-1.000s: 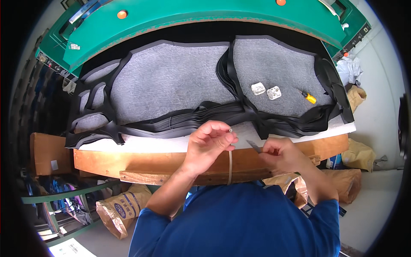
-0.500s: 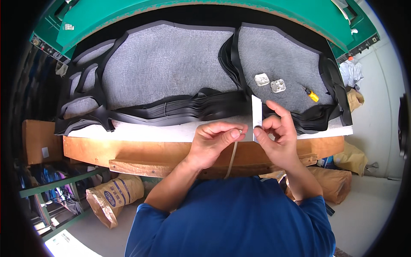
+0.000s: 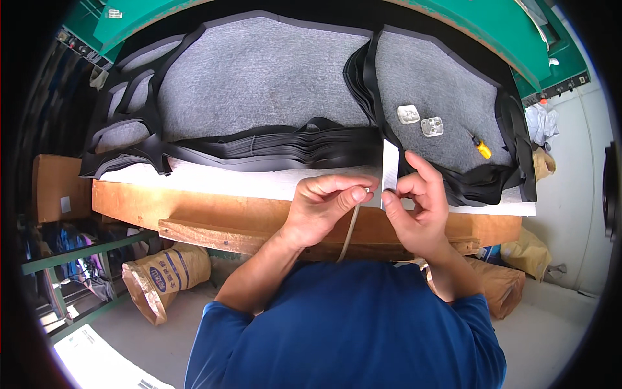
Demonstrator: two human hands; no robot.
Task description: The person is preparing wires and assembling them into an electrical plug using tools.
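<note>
Between the thumb and fingers of my left hand [image 3: 317, 211] is a tiny shiny metal piece [image 3: 367, 190], too small to name. My right hand [image 3: 421, 211] pinches a narrow white flat piece [image 3: 390, 165] near its lower end, holding it upright, with the index finger raised off it. The two hands face each other, a small gap apart, above the bench's near edge. Beyond them, two whitish square housing parts [image 3: 408, 115] with holes and recesses lie on a grey felt sheet [image 3: 440, 71]. A screwdriver with a yellow handle [image 3: 484, 151] rests to their right.
Stacked black trim sheets [image 3: 278, 152] cover the wooden bench [image 3: 194, 207]. A pale cord [image 3: 350, 233] hangs over its front edge. Green machinery [image 3: 473, 29] stands behind. Paper sacks [image 3: 172, 275] and a cardboard box [image 3: 59, 188] are at the left.
The view has shifted slightly, so the bench and sheets sit higher. My hands keep the same grips, with the left fingertips and metal piece slightly nearer the white piece.
</note>
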